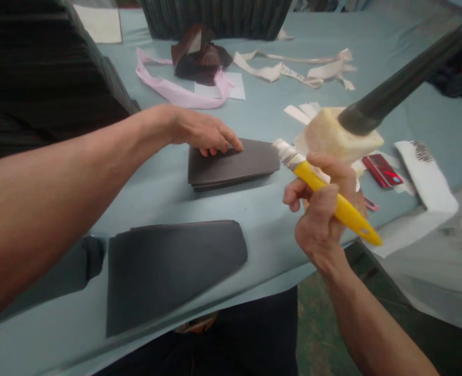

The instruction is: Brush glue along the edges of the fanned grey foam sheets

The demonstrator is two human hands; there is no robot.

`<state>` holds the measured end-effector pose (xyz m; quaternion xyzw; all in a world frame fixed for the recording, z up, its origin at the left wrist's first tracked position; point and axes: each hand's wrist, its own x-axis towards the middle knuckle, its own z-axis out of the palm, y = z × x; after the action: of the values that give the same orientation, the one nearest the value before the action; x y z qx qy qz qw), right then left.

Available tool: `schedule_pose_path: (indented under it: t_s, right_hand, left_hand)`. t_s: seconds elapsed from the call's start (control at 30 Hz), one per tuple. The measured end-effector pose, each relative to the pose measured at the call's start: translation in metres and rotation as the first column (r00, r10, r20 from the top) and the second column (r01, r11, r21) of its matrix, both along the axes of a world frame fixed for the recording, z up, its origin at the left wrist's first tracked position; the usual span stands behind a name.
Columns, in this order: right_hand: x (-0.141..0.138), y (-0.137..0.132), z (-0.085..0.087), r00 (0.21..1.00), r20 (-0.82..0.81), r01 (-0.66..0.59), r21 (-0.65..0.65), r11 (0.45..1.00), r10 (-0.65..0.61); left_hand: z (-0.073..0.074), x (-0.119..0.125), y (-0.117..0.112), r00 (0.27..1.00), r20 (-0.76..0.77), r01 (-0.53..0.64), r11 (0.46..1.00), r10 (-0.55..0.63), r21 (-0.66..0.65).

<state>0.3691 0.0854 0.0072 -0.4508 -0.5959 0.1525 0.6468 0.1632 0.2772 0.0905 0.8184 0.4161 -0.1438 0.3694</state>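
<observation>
My right hand (327,203) is closed around a yellow-handled brush (332,201), its whitish, coated end pointing up and left. My left hand (209,133) lies on a stack of dark brown-grey cut panels (238,159), index finger stretched out on the top piece and the other fingers partly bent, holding nothing I can see. Nearer my body, another pile of dark grey panels (172,271) with a rounded right end lies flat. Beside the brush stands a cream-coloured block (324,133) with a thick black handle (403,83) slanting up to the right.
Tall dark stacks (38,78) rise at the left, and a dark ribbed bin (215,18) stands at the back. Pink strip (168,91), brown scrap (197,55) and white strips (262,68) litter the blue-green table (270,224). A red box (383,171) lies at right.
</observation>
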Motion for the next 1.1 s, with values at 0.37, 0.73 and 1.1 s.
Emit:
schedule_pose_path:
  t_s: [0.37, 0.73, 1.1]
  right_hand:
    - [-0.047, 0.024, 0.033, 0.976, -0.171, -0.173, -0.259, 0.95, 0.131]
    - [-0.075, 0.05, 0.03, 0.944, -0.106, -0.33, -0.286, 0.899, 0.313]
    - [-0.056, 0.062, 0.024, 0.909, 0.1, -0.353, -0.33, 0.876, 0.404]
  left_hand:
    - [-0.017, -0.011, 0.025, 0.988, 0.151, 0.051, 0.981, -0.022, -0.188]
    - [-0.011, -0.014, 0.008, 0.964, 0.262, 0.067, 0.99, -0.032, -0.126]
    - [-0.015, -0.007, 0.013, 0.976, 0.218, 0.047, 0.994, -0.024, -0.101]
